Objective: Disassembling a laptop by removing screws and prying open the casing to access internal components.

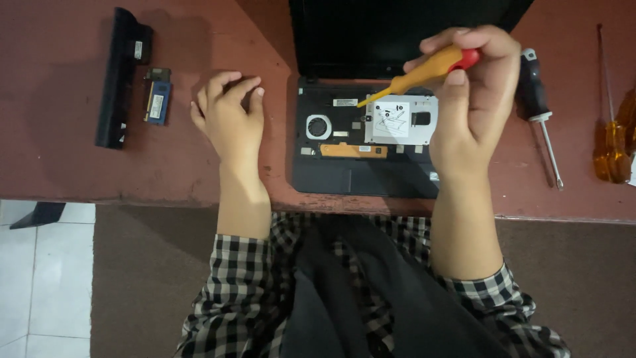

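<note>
Right hand (474, 99) clamped on small screwdriver (424, 71), yellow-orange handle with red cap, gripped high near the cap between thumb and fingertips. Shaft slants down toward 8 o'clock, tip over the top-left corner of the silver drive (401, 119); contact with a screw impossible to confirm. High pinch grip suits fine twirling rather than force.

Left hand (228, 113) empty, fingers curled loosely together, resting on the red-brown surface (66, 172) just beside the laptop (361, 132) at its 9 o'clock. Looks parked, possibly over something tiny; cannot tell.

Laptop opened up, keyboard cover off, dark screen tilted away at 12 o'clock. Inside: round fan (318, 126) left of the drive, orange strip (353, 150) below both.

Labels: white rectangular sticker with line drawing covering most of the drive top; small white sticker at 12 o'clock of the fan.

Removed parts set well clear at 9 o'clock: long black battery (121, 76) lying on end, white sticker near its top; blue memory module (158, 96) just beside it, pale label on its face.

Spare tools at 3 o'clock, within right-hand reach: black-handled screwdriver (538, 106), then amber-handled screwdriver (609, 132) at the edge.
</note>
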